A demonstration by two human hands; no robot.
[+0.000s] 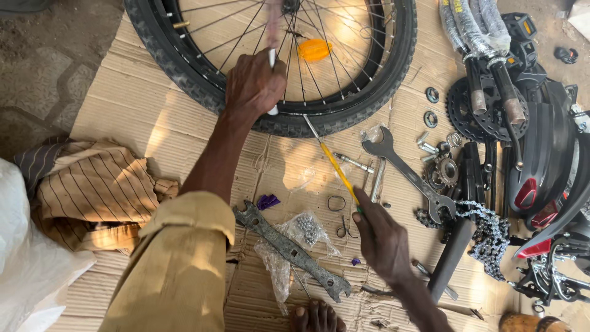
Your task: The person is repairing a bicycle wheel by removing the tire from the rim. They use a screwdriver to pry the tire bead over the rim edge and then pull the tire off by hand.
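A black bicycle wheel (184, 67) with spokes and an orange reflector (314, 50) lies on cardboard at the top. My left hand (253, 83) rests on the near part of the rim, gripping a small white object (272, 59) against the tire. My right hand (381, 237) holds a yellow-handled screwdriver (335, 163); its metal tip reaches up to the tire's near edge. Between my arms lie a rusty flat wrench (289, 251) and a clear plastic bag of steel ball bearings (307, 229).
A silver open-ended wrench (402, 169), bolts, washers, a sprocket and a chain (488, 237) lie at the right, beside black bicycle parts with red reflectors. Striped cloth (92, 184) and a white sack (24, 258) sit at the left. A bare foot (316, 316) shows at the bottom edge.
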